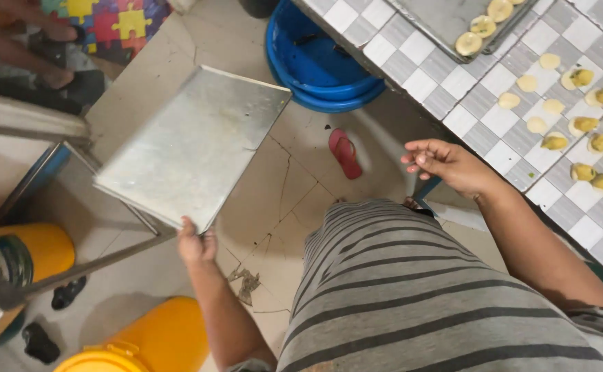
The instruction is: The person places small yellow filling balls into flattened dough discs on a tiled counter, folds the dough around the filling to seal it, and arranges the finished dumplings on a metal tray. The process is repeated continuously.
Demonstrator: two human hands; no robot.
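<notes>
Left of centre in the frame, the left hand (pixel 197 242) pinches the near corner of a flat metal tray (pixel 193 145), whose long axis runs away toward the upper right. At right, the right hand (pixel 446 165) hangs empty, fingers loosely spread, well apart from the tray.

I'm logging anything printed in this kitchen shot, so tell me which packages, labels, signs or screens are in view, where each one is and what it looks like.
Label on the yellow container: far left, behind a metal frame; a dark band with a round white-edged graphic.
No other packages, signs or screens show.
The metal tray held at its near corner by the left hand is bare grey, unmarked.
The yellow bucket at bottom left shows no label.
</notes>
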